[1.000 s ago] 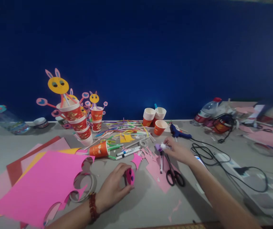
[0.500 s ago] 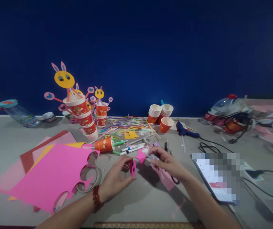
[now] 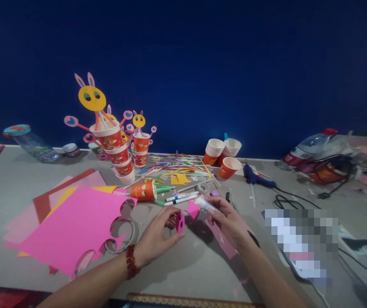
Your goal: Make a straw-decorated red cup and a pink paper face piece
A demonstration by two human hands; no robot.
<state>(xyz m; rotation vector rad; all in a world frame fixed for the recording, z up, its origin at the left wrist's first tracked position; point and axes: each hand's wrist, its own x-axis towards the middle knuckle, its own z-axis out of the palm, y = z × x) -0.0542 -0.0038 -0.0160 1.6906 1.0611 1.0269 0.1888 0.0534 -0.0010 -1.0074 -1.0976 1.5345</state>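
My left hand (image 3: 161, 229) pinches a small bright pink paper disc (image 3: 180, 223) with dark spots, held edge-up between thumb and fingers. To its right, my right hand (image 3: 227, 216) grips a glue stick (image 3: 205, 204), a pale see-through tube whose white end points left toward the disc. The two are apart. A pink paper scrap (image 3: 192, 209) lies on the table behind and between the hands. Under the right hand is a light pink paper strip (image 3: 220, 237), partly covered by it. White markers (image 3: 181, 198) lie just beyond my hands.
Cut pink sheets (image 3: 74, 226) and a tape roll (image 3: 130, 239) lie left. Decorated cup figures (image 3: 109, 141), a tipped orange cup (image 3: 142, 190), straws (image 3: 173, 162) and stacked cups (image 3: 214, 150) stand or lie behind. A blue glue gun (image 3: 258, 177), its cord and a blurred-out device (image 3: 302, 244) are right.
The whole view has shifted slightly, so things sit further right. My right hand has turned the glue stick, showing more of it. The left hand still holds the disc.
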